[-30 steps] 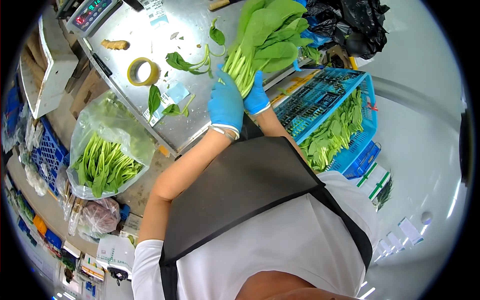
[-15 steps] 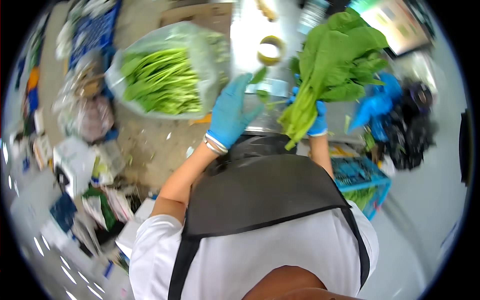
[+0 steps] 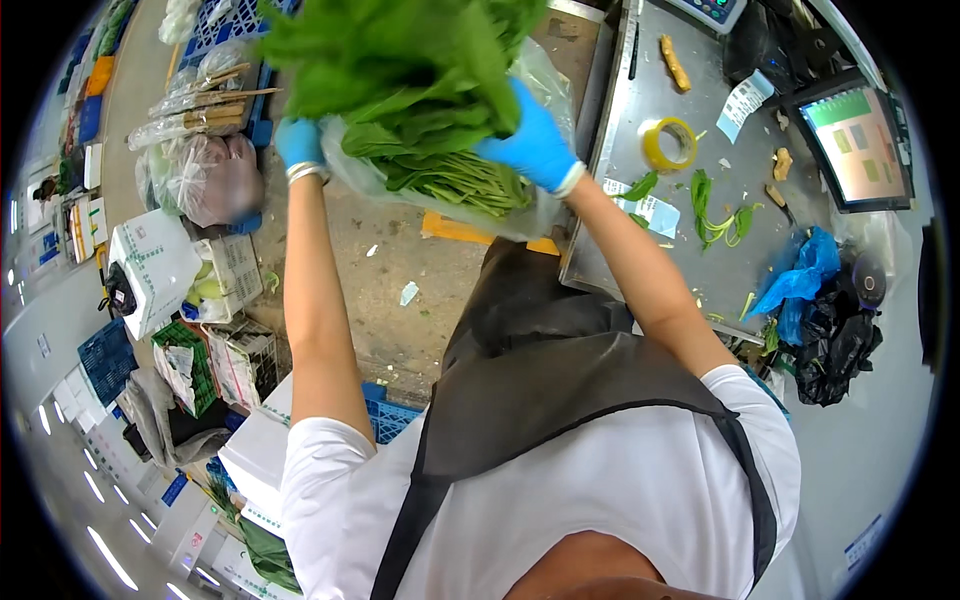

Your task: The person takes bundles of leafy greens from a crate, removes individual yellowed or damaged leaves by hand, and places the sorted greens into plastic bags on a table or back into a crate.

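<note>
A big bunch of leafy greens (image 3: 410, 75), blurred at its upper part, is over a clear plastic bag (image 3: 555, 85). My right hand (image 3: 535, 140), in a blue glove, is closed on the bunch from its right side. At the bag's left rim my left hand (image 3: 300, 145), also gloved in blue, is closed on the plastic; the leaves partly cover its fingers. Cut stems (image 3: 465, 185) of more greens show inside the bag below the bunch, and the leaves hide most of the bag's opening.
To the right, a metal table (image 3: 620, 135) holds a yellow tape roll (image 3: 668, 144), ginger (image 3: 675, 63), paper labels (image 3: 650, 212), leaf scraps (image 3: 715, 215), a knife (image 3: 780, 203) and a screen (image 3: 855, 145). Blue and black bags (image 3: 825, 310) hang at its right. Packed goods (image 3: 205, 165) lie left.
The bunch has moved from over the metal table, leftward onto the bag, with my right hand. My left hand has gone from the table's edge to the bag's left rim. The view has shifted left.
</note>
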`<action>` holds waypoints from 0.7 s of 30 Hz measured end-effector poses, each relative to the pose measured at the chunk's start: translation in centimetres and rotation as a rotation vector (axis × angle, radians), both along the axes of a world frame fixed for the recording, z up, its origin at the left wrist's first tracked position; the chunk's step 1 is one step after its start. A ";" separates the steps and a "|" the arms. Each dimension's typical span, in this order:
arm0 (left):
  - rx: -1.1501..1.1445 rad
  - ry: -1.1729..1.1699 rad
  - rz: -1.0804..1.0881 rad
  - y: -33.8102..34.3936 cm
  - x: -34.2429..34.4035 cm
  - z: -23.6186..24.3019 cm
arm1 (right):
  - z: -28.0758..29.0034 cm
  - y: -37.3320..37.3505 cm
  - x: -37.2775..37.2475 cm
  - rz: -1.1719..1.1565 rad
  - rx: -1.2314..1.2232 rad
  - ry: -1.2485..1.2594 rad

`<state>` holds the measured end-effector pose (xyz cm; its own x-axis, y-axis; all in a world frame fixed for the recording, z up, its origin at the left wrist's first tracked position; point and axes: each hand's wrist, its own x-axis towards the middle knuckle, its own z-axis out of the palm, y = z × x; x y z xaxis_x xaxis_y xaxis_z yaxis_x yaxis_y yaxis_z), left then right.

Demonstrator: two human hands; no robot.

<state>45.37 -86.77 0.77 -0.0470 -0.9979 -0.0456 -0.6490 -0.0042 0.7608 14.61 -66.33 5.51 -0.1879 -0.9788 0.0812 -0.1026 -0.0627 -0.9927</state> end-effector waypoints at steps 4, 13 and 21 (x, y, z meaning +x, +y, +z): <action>-0.319 -0.084 -0.289 1.0 5.2 0.2 | -6.4 -1.9 4.2 -0.097 0.340 0.578; 0.132 0.672 -0.213 1.8 -4.0 8.8 | -11.4 -1.1 9.8 0.271 0.220 1.328; -0.375 0.008 -0.492 -1.2 -2.3 6.1 | -10.3 -2.4 9.7 0.311 0.349 1.201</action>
